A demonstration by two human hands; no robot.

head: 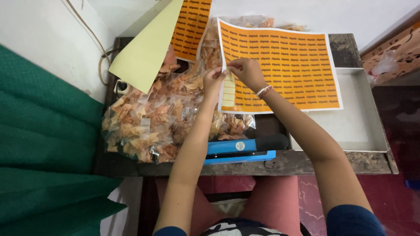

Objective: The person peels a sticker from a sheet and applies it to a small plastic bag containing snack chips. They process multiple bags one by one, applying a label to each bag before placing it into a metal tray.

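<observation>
Head view: left hand [213, 82] and right hand [247, 72], each grip pinched on one orange sticker sheet [280, 65], second sheet [190, 26] behind.

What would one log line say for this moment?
left hand: pinching orange sticker sheet | right hand: peeling sticker | beside: clear snack bags, blue heat sealer
</observation>
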